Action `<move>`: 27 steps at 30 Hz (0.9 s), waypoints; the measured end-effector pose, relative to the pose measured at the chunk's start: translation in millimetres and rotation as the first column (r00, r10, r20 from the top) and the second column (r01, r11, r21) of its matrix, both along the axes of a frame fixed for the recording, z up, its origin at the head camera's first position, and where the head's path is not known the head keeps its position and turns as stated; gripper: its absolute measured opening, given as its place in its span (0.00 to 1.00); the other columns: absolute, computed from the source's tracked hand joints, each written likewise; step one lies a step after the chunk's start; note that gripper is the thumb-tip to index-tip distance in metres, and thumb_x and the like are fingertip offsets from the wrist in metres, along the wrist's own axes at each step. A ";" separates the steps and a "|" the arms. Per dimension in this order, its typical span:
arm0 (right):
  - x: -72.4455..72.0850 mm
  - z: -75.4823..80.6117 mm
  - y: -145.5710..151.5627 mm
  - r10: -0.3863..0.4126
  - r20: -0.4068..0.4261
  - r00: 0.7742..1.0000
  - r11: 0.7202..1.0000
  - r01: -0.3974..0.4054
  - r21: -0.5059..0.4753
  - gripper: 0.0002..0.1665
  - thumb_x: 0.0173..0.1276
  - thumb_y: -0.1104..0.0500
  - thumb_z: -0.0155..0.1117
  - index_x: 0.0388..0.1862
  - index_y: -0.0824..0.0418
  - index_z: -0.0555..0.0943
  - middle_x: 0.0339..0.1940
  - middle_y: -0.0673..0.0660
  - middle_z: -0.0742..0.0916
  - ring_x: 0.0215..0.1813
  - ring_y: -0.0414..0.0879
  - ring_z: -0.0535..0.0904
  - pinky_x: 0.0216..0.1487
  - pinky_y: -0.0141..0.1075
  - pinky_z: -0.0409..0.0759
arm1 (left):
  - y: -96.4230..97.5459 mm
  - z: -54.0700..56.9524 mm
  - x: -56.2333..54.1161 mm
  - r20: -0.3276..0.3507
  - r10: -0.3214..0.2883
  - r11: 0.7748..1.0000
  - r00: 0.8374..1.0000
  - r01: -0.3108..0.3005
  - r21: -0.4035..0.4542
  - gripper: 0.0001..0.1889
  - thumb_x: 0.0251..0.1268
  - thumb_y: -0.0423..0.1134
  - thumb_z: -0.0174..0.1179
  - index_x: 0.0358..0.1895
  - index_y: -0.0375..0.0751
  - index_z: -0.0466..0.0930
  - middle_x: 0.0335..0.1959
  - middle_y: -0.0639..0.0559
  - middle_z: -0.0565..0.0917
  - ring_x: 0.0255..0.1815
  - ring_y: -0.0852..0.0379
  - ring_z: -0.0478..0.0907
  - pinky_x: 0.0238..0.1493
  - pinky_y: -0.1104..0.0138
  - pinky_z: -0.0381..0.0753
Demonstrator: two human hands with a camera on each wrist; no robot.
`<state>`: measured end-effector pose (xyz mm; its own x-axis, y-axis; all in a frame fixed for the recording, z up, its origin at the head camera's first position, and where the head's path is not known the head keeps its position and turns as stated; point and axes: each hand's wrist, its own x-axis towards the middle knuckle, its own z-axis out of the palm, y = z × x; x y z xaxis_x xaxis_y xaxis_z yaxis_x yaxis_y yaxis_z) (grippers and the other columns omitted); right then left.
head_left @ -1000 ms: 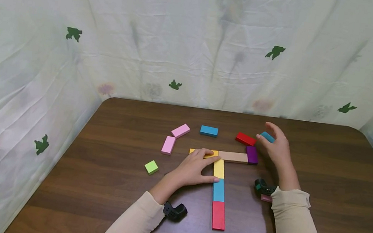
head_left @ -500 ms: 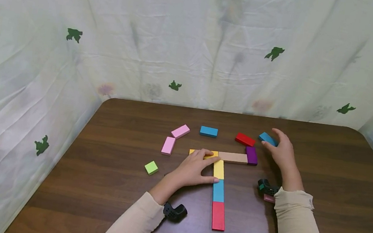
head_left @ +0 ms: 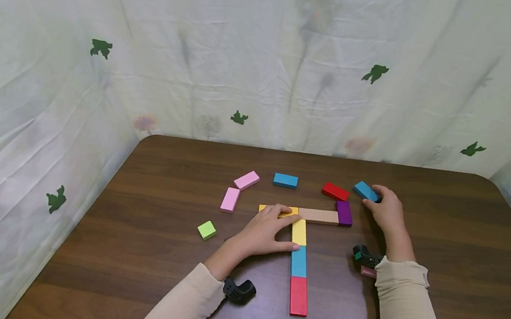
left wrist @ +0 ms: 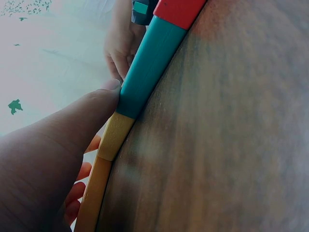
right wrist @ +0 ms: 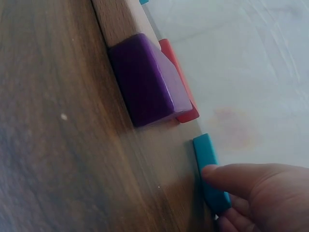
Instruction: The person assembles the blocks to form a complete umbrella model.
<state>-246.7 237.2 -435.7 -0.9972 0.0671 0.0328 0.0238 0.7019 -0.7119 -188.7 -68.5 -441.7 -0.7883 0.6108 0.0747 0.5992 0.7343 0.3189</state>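
Teal block (head_left: pixel 367 191), a small flat rectangular brick with a smooth painted face, lies on the dark brown wooden worktop (head_left: pixel 440 256) toward its far right, just right of a loose red block (head_left: pixel 335 191). It sits slightly turned, its long side slanting.

Nearest the viewer, a T of coloured blocks lies flat on the worktop. Its stem runs away from the viewer: a red brick (head_left: pixel 299 296), then a blue brick (head_left: pixel 299 260), then a yellow brick (head_left: pixel 299 231), touching end to end. The left hand (head_left: pixel 266 231) rests on this shape with fingers extended, thumb tip against the side of the stem where blue meets yellow, fingertips on the yellow piece (head_left: pixel 278 209) at the left of the crossbar. It presses rather than grips. The crossbar carries on rightward with a plain wooden plank (head_left: pixel 319 215) and ends in a purple block (head_left: pixel 344 213).

Left of the T lie a lime green cube (head_left: pixel 207 229) and two pink blocks (head_left: pixel 230 199), apart from one another.

Farther back, the right hand (head_left: pixel 387 210) reaches the teal block; its fingers curl over the block's right end, the thumb pressing the near edge. A second blue block (head_left: pixel 285 180) lies at the far middle. Beyond the worktop hangs a pale cloth backdrop (head_left: pixel 267 60) printed with green leaves.
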 end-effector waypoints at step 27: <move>1.7 12.7 -13.9 -0.037 -0.102 0.994 0.998 0.032 -0.052 0.25 0.64 0.63 0.57 0.59 0.70 0.68 0.53 0.72 0.70 0.49 0.63 0.68 0.49 0.55 0.68 | -0.5 1.8 0.6 0.028 0.004 1.000 1.000 -0.004 0.001 0.37 0.51 0.69 0.50 0.65 0.58 0.62 0.59 0.53 0.63 0.58 0.55 0.59 0.54 0.60 0.65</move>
